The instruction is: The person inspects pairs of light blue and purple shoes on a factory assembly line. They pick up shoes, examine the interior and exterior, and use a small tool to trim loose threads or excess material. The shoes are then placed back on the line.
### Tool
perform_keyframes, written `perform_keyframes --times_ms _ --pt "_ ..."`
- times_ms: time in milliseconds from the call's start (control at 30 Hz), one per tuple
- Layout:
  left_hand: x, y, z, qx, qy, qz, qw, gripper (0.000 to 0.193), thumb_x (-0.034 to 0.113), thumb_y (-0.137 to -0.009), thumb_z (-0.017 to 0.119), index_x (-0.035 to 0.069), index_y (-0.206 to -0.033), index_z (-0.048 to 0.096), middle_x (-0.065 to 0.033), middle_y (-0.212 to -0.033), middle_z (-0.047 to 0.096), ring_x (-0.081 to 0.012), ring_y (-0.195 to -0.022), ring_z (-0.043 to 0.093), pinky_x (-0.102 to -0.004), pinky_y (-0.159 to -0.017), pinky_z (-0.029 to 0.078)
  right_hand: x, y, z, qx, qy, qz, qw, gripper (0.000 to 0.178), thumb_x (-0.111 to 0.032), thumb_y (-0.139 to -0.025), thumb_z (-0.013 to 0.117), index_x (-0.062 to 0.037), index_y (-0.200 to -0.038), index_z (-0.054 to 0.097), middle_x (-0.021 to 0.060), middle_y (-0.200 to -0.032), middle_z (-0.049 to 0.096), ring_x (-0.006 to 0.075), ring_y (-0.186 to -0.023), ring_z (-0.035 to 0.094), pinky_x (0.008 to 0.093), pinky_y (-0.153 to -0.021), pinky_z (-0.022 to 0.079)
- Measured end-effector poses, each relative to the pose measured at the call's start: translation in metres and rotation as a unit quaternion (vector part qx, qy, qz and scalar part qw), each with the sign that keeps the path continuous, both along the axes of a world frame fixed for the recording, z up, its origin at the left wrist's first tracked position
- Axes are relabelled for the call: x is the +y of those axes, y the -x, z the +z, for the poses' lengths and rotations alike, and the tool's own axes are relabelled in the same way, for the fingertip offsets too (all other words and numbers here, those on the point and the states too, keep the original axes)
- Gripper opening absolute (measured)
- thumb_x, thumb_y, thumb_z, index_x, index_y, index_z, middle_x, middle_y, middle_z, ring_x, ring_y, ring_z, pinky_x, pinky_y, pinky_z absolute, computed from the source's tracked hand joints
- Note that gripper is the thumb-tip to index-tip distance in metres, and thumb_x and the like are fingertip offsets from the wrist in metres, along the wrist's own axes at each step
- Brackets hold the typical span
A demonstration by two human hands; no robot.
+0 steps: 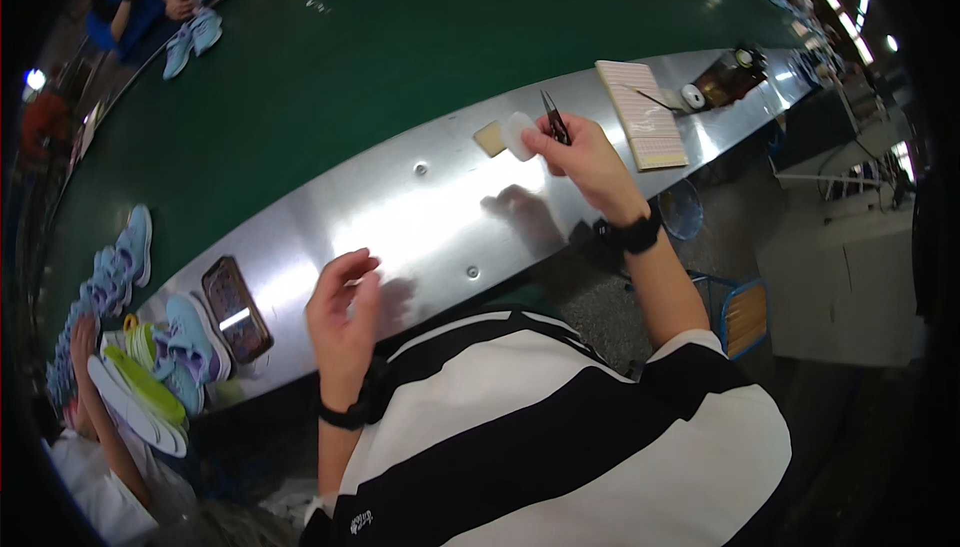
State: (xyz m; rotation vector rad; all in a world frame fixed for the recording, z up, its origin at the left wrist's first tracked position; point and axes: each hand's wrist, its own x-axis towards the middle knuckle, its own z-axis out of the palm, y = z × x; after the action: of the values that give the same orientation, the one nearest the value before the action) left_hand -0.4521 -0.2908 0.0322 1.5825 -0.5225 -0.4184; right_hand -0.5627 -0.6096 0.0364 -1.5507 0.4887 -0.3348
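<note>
My right hand [588, 162] is closed above the shiny metal ledge. A pair of dark, pointed tweezers [556, 122] sticks up from its fingers, and a whitish translucent disc [518, 136] is pinched at the thumb. Just left of the disc, a small beige square piece [489, 139] rests near the ledge's far edge. Over the middle of the ledge I hold my left hand [343, 312] with loosely bent fingers apart, gripping nothing. A phone [237, 309] lies on the ledge to its left.
Light-blue shoes [192, 342] and yellow-green and white shoe parts [145, 397] crowd the left end, beside a co-worker's arm [105, 407]. A green conveyor belt [350, 97] runs beyond the ledge. A printed pad [645, 117] and dark bottle [730, 79] stand right.
</note>
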Motion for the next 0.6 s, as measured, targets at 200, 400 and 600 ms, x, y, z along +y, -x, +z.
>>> perform_keyframes --times_ms 200,400,600 --pt "-0.037 0.016 0.023 -0.018 0.127 -0.06 0.99 0.033 0.015 -0.093 0.066 0.0 -0.121 0.058 -0.0107 -0.121 0.06 -0.0158 -0.103 0.059 -0.0275 -0.081 0.05 0.143 -0.014 0.03 -0.054 -0.195 0.063 0.977 0.026 -0.027 -0.093 0.069 -0.0019 -0.096 0.062 -0.0047 -0.065 0.052 0.0033 -0.054 0.045 0.0204 -0.048 0.034" --pt "-0.001 0.012 0.04 0.076 0.122 -0.009 0.99 0.021 0.019 -0.101 0.055 0.0 -0.107 0.053 -0.0157 -0.101 0.07 -0.0103 -0.072 0.063 -0.0211 -0.066 0.049 0.152 -0.021 0.029 -0.117 0.131 0.135 0.975 0.037 -0.034 -0.103 0.049 0.0004 -0.116 0.055 0.006 -0.068 0.054 0.0128 -0.059 0.053 0.0266 -0.057 0.043" --pt "0.017 0.016 0.047 0.043 0.026 0.013 0.999 0.018 0.015 -0.091 0.071 -0.002 -0.096 0.068 -0.0036 -0.075 0.067 -0.0053 -0.063 0.057 -0.0195 -0.055 0.044 0.152 -0.03 0.046 -0.206 0.377 0.139 0.892 0.029 -0.019 -0.086 0.073 -0.0021 -0.107 0.062 0.0088 -0.078 0.066 0.0188 -0.064 0.065 0.0266 -0.055 0.05"
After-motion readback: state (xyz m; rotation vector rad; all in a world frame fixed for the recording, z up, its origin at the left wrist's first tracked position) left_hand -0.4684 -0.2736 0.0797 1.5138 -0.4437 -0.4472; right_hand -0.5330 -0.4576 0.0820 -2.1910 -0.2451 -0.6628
